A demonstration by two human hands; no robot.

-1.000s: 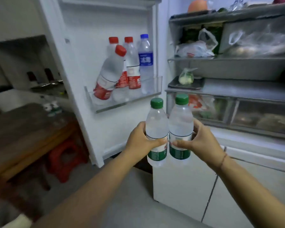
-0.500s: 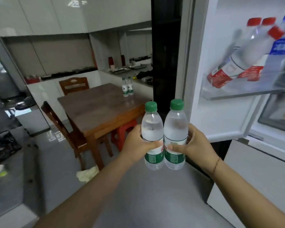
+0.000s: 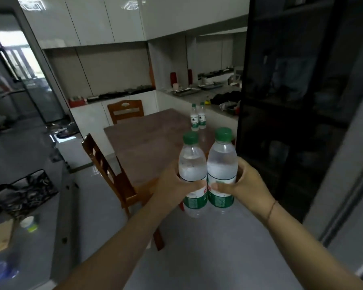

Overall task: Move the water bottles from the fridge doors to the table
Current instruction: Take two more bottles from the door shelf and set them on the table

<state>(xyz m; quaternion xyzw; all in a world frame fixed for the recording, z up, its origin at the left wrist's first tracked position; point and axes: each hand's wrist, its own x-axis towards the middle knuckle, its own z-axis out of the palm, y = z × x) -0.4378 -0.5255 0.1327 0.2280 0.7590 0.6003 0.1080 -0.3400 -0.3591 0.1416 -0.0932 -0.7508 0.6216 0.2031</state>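
Observation:
I hold two clear water bottles with green caps and green labels upright, side by side, in front of me. My left hand point(image 3: 172, 185) grips the left bottle point(image 3: 192, 164) and my right hand point(image 3: 247, 185) grips the right bottle point(image 3: 222, 162). Beyond them stands the brown wooden table point(image 3: 147, 141). Two more green-capped bottles point(image 3: 198, 117) stand together near its far right edge. The fridge door and its bottles are out of view.
Wooden chairs stand at the table's far end point(image 3: 125, 110) and its left side point(image 3: 107, 166). A dark glass-fronted cabinet point(image 3: 285, 101) rises at the right. A grey counter point(image 3: 199, 95) with trays runs behind the table. A dark bag point(image 3: 23, 193) lies on the floor at the left.
My view has swung left from the open fridge to the kitchen and table. Both hands keep the two bottles together in front of me; the table now lies straight ahead and closer.

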